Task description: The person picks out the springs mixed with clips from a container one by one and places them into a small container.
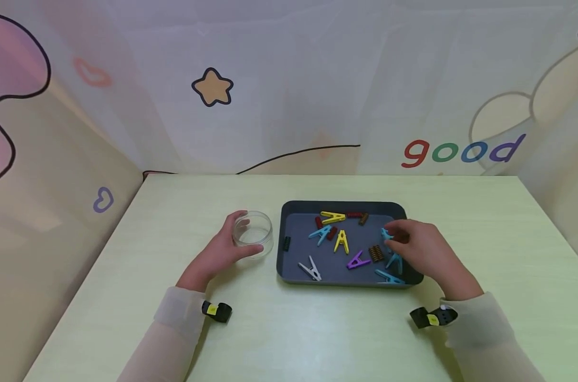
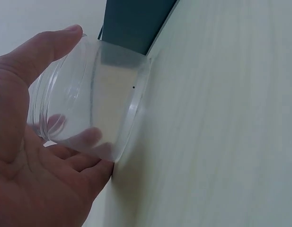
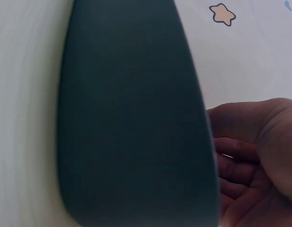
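A clear, round, open-topped jar (image 1: 253,233) stands on the table left of the tray. My left hand (image 1: 227,244) holds it, thumb on the near side and fingers round the far side; in the left wrist view the jar (image 2: 93,99) looks empty. Over the right end of the dark grey tray (image 1: 289,273), my right hand (image 1: 420,246) pinches a small blue clip (image 1: 386,233) between thumb and fingertips. Close to it lie two more blue clips (image 1: 395,262). In the right wrist view, the tray's wall (image 3: 136,118) hides the fingertips and the clip.
Elsewhere in the tray lie yellow clips (image 1: 341,242), a purple clip (image 1: 358,260), a white clip (image 1: 311,269) and another blue clip (image 1: 321,234). Among them are small coil-like pieces: brown (image 1: 376,253), dark red (image 1: 354,215) and black (image 1: 287,243). A printed curtain (image 1: 289,95) hangs behind the table.
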Motion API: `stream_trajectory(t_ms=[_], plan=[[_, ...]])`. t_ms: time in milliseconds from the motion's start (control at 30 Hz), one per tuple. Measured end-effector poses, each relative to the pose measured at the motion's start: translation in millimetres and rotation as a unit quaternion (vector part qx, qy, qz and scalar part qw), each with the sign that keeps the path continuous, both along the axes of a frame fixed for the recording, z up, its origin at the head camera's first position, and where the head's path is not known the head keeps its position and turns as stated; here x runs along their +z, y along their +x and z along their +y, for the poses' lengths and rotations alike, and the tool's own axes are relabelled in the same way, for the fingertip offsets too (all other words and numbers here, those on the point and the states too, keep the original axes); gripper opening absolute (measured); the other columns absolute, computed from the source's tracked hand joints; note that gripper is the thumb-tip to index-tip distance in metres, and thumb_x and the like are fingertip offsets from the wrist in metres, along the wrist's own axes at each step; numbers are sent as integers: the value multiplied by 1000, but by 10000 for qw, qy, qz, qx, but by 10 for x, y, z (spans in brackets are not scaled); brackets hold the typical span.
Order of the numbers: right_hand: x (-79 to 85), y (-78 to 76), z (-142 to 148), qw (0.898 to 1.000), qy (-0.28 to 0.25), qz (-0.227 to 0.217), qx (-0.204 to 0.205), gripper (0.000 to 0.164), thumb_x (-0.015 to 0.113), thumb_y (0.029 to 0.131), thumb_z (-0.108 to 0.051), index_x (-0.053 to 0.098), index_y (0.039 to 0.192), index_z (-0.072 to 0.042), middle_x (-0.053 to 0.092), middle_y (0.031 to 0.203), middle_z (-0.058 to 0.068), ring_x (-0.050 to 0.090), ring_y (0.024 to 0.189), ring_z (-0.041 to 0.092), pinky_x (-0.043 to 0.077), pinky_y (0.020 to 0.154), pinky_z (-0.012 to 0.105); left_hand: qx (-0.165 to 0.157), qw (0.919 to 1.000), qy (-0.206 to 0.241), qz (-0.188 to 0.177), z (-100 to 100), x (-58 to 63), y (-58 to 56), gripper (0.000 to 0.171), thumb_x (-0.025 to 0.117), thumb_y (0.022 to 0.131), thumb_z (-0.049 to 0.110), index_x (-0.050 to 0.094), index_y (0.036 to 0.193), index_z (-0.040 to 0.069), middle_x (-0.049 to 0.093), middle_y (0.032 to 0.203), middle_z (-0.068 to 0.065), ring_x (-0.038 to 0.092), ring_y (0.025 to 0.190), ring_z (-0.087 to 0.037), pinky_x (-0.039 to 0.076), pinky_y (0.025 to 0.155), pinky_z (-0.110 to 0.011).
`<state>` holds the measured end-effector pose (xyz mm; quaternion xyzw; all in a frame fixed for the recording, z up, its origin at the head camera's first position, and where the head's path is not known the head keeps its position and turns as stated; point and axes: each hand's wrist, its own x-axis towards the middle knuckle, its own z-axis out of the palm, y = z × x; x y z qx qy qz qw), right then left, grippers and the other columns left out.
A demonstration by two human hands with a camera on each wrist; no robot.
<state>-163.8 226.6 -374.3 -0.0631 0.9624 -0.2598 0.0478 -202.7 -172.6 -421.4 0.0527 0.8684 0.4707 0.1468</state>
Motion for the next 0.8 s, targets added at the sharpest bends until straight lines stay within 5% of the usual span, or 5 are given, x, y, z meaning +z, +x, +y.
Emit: stream_trajectory(t_ms=[800], plan=[[-82,-33,-133,9988,280,-166,355,33,63,85,-18,60,114,-3,65,104,13,62,90,23,51,76,39,-21,9999,-124,74,-5,21,18,96,71,63,61,15,137,39,33,145,4,31,134,-22,28,105,-50]])
